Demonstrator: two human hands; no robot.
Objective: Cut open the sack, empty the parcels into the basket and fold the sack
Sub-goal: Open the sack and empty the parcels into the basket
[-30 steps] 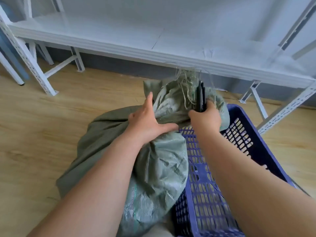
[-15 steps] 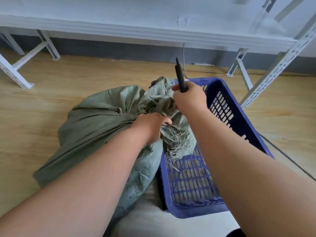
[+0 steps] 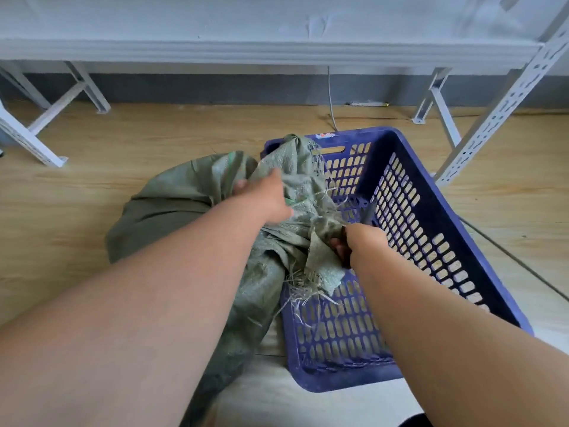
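Note:
A green woven sack point(image 3: 172, 211) lies on the wooden floor, its frayed mouth draped over the left rim of the blue slotted basket point(image 3: 345, 377). My left hand point(image 3: 264, 198) grips the bunched cloth near the sack's neck. Low inside the basket, my right hand point(image 3: 361, 241) holds a dark cutter point(image 3: 368, 214) against a loose flap of the sack. The cutter is blurred and mostly hidden by the hand. No parcels show, and only sack cloth and loose fibres lie in the basket.
A white metal shelf point(image 3: 277, 50) runs across the back, with braced legs point(image 3: 46, 155) at left and a slotted upright point(image 3: 492, 124) close to the basket's right side. A thin cable point(image 3: 332, 109) runs down to the floor behind the basket.
My right hand has dropped with the cutter from above the sack's neck down into the basket beside the frayed flap. My left hand has shifted farther up the sack's neck.

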